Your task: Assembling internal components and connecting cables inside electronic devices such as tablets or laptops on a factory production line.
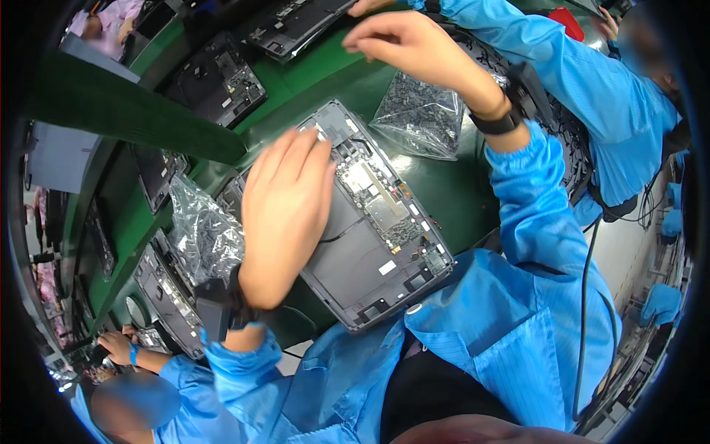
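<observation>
An opened grey laptop base [373, 266] lies in front of me on the green work surface, its circuit board and metal parts exposed. My left hand [285, 211] rests flat on its left half, fingers together and pointing up toward the top corner. My right hand [403, 44] is raised above the far side of the bench, fingers pinched together; whether it holds a small part I cannot tell. A clear plastic bag of small dark parts [421, 115] lies just under that hand.
A second clear bag of parts [203, 233] lies left of the laptop base. More opened laptop bases [218, 81] sit along the green belt [133, 111]. A co-worker in blue [592, 74] works at the upper right, another person's hand [118, 346] at the lower left.
</observation>
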Action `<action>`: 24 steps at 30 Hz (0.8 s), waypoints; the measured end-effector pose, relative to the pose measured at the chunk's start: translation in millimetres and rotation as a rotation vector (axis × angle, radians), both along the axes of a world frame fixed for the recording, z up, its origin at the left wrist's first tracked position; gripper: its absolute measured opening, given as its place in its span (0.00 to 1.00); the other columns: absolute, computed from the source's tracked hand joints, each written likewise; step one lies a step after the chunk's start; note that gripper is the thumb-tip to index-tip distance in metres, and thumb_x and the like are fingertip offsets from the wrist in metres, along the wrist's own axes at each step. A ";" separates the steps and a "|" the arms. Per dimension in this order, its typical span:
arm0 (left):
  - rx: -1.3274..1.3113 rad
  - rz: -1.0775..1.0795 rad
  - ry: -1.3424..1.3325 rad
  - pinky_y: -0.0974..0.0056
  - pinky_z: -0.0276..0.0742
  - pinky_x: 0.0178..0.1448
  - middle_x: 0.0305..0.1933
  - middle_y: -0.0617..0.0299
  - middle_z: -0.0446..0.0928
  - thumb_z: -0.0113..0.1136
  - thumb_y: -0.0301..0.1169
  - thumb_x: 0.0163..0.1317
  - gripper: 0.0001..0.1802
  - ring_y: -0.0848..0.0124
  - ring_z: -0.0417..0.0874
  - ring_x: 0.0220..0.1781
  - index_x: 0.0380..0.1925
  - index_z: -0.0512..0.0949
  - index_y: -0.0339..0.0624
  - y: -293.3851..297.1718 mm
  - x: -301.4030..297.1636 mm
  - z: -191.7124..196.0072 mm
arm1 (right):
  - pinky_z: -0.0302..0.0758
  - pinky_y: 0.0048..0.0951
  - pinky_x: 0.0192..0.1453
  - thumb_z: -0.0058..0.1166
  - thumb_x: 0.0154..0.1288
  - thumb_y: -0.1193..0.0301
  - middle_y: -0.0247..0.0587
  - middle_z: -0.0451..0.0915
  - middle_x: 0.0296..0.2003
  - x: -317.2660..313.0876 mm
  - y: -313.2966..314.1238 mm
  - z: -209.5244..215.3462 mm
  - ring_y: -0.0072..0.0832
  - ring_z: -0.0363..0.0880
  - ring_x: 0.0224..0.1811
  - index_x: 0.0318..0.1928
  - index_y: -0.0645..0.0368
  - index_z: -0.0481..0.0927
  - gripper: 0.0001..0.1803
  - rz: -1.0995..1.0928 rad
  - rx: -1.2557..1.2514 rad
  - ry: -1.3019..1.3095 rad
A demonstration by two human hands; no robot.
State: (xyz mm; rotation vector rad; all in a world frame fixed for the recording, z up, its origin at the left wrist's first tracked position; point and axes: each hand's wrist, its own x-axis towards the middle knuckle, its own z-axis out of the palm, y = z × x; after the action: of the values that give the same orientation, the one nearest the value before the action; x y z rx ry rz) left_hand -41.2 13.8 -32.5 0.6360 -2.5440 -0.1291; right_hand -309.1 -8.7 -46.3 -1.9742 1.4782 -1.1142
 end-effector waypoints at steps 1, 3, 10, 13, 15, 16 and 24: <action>-0.081 0.002 -0.050 0.55 0.74 0.57 0.44 0.49 0.80 0.63 0.25 0.55 0.12 0.49 0.80 0.49 0.40 0.79 0.35 -5.1 -15.4 -2.8 | 0.77 0.22 0.42 0.54 0.66 0.74 0.39 0.85 0.39 1.1 17.3 2.3 0.21 0.82 0.38 0.43 0.63 0.83 0.09 -0.091 0.028 0.092; -0.017 0.028 -0.039 0.55 0.74 0.57 0.45 0.46 0.80 0.62 0.26 0.56 0.15 0.48 0.80 0.50 0.43 0.79 0.33 -16.2 -20.4 -13.7 | 0.78 0.29 0.39 0.56 0.62 0.71 0.44 0.84 0.34 12.6 41.3 -2.9 0.33 0.83 0.35 0.40 0.59 0.84 0.08 -0.147 -0.165 0.149; 0.428 0.171 0.027 0.58 0.76 0.53 0.47 0.39 0.79 0.54 0.27 0.62 0.17 0.48 0.82 0.48 0.51 0.77 0.31 -35.9 -7.6 -23.6 | 0.75 0.30 0.27 0.58 0.45 0.71 0.39 0.80 0.25 56.4 56.5 -1.9 0.31 0.82 0.28 0.24 0.56 0.81 0.04 0.115 -0.453 0.967; 0.424 0.182 0.110 0.59 0.77 0.51 0.45 0.42 0.81 0.54 0.25 0.62 0.14 0.49 0.83 0.47 0.47 0.79 0.34 -38.3 -7.2 -31.5 | 0.73 0.26 0.24 0.54 0.48 0.74 0.43 0.81 0.31 66.9 45.3 5.5 0.26 0.79 0.24 0.32 0.68 0.80 0.11 0.255 -0.326 1.117; 0.383 0.145 0.140 0.58 0.77 0.50 0.45 0.43 0.81 0.54 0.25 0.62 0.14 0.50 0.83 0.46 0.46 0.80 0.33 -40.6 -8.0 -32.7 | 0.73 0.25 0.22 0.56 0.46 0.73 0.48 0.81 0.32 73.5 44.8 3.6 0.25 0.79 0.23 0.35 0.71 0.81 0.15 0.285 -0.339 1.146; 0.438 0.166 0.139 0.55 0.78 0.51 0.45 0.42 0.80 0.54 0.23 0.61 0.12 0.48 0.82 0.46 0.43 0.80 0.31 -37.6 -7.9 -28.3 | 0.73 0.25 0.22 0.56 0.46 0.73 0.50 0.82 0.33 78.5 47.5 -1.1 0.26 0.80 0.23 0.36 0.72 0.81 0.17 0.249 -0.379 1.174; 0.396 0.144 0.172 0.59 0.78 0.50 0.45 0.45 0.82 0.56 0.24 0.61 0.13 0.51 0.84 0.45 0.45 0.81 0.34 -37.4 -5.5 -39.6 | 0.76 0.28 0.27 0.57 0.46 0.73 0.49 0.83 0.37 75.6 57.7 -21.1 0.26 0.79 0.26 0.38 0.69 0.82 0.17 0.155 -0.569 1.035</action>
State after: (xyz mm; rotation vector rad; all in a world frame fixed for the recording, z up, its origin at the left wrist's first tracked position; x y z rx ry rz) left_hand -46.7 -23.6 -72.1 0.9116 -2.3120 -0.6204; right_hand -233.4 49.0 -67.4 -3.3030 1.4492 -0.4222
